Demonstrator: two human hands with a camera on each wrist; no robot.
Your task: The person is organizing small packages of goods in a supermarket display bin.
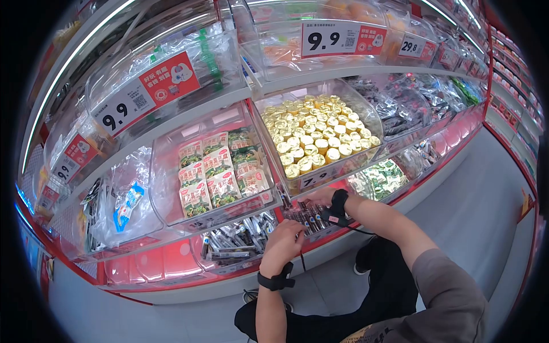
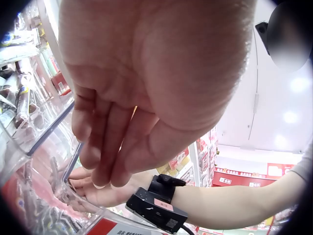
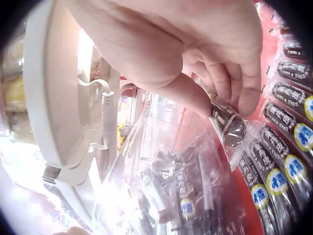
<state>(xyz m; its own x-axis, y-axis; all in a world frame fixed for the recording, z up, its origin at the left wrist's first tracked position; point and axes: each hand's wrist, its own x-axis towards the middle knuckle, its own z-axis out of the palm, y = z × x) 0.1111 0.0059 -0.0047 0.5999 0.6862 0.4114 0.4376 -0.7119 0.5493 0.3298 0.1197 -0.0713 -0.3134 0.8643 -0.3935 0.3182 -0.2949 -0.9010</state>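
Two hands at the dark packets (image 1: 309, 220); right hand (image 3: 215, 63) pinching one; left hand (image 2: 146, 83) relaxed, seemingly empty.

From the head view we could not see the left hand's (image 1: 284, 239) fingers, curled behind its back; the print on the dark snack packets (image 3: 274, 183) blurred beyond reading.
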